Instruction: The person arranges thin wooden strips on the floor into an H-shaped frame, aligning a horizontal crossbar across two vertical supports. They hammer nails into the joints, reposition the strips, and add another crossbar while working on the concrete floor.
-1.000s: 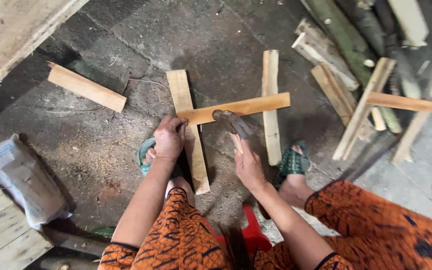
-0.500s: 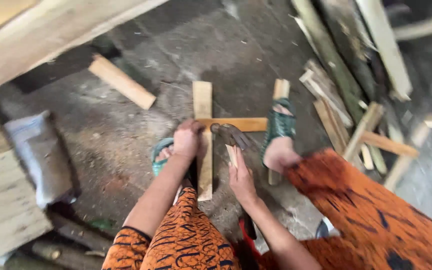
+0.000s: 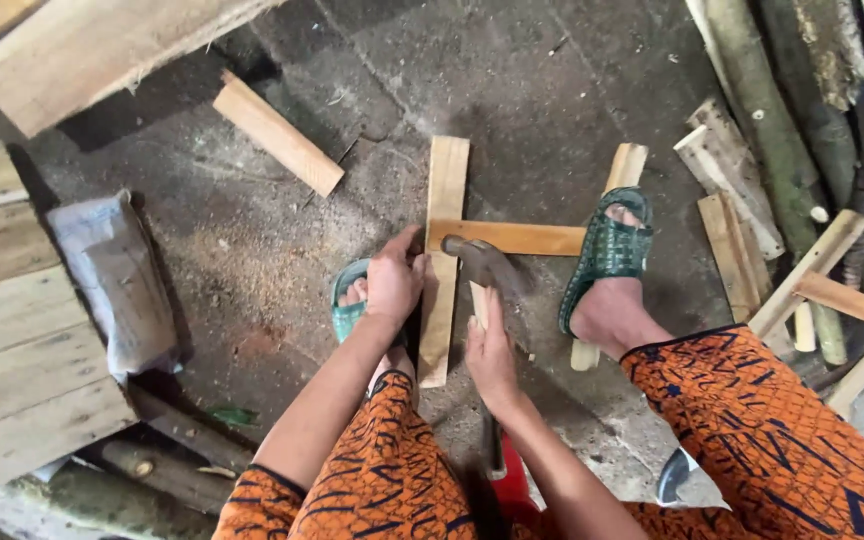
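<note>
My right hand (image 3: 492, 352) grips the wooden handle of a hammer (image 3: 480, 262), whose dark head hangs over the joint of two planks. My left hand (image 3: 395, 276) rests at that joint, fingers pinched against the upright plank (image 3: 444, 190); whether it holds a nail I cannot tell. A crosswise plank (image 3: 522, 238) lies over the upright one and over a second upright plank (image 3: 626, 165). My right foot in a green sandal (image 3: 607, 250) presses on that second plank. My left foot in a green sandal (image 3: 348, 305) sits beside the first plank.
A loose short board (image 3: 277, 133) lies on the concrete floor at upper left. Stacked planks (image 3: 22, 340) and a grey bag (image 3: 112, 280) are on the left. Offcuts and poles (image 3: 782, 160) pile up on the right. A red thing (image 3: 512, 480) shows beneath me.
My right foot has stepped onto the right upright plank. The hammer head has come down closer to the plank joint, and the view has shifted left.
</note>
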